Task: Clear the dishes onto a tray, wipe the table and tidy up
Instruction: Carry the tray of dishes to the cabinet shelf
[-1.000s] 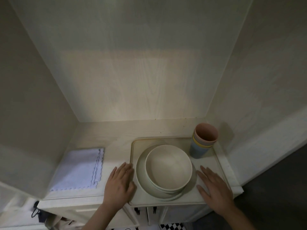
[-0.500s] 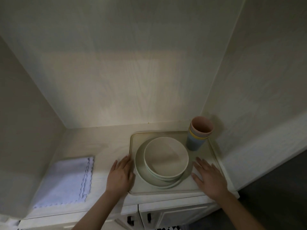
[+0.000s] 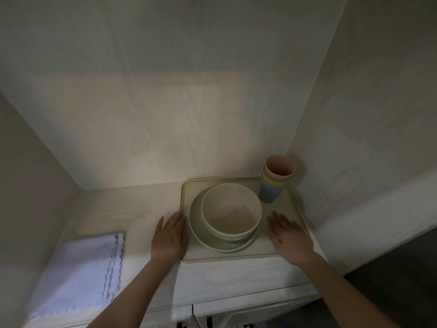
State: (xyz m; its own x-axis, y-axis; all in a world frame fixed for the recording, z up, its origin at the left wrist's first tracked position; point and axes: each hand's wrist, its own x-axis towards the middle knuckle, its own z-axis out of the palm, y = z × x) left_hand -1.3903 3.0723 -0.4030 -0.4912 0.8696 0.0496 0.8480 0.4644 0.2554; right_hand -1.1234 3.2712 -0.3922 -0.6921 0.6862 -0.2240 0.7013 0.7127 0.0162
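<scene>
At the right end of the desk (image 3: 132,209), pushed into the back corner, sits the tray (image 3: 281,250) with the dishes on it. It looks like a thin, stiff plastic slab with a low rim, light by itself, but top-heavy as loaded: a bowl (image 3: 230,210) nested in a plate (image 3: 201,235) near its left half, and a stack of cups (image 3: 275,178) upright in its far right corner. I judge the cups to be the tippy part and the bowl likely to slide on the smooth plate, so I would take the tray by its two short edges, level, thumbs over the rim. My left hand (image 3: 169,237) lies flat with straight fingers along the tray's left edge, touching the rim. My right hand (image 3: 289,235) is spread flat too, on or just above the tray floor near its right edge; neither holds anything. A folded cloth (image 3: 78,273) lies at the desk's front left corner, well apart from the tray.
</scene>
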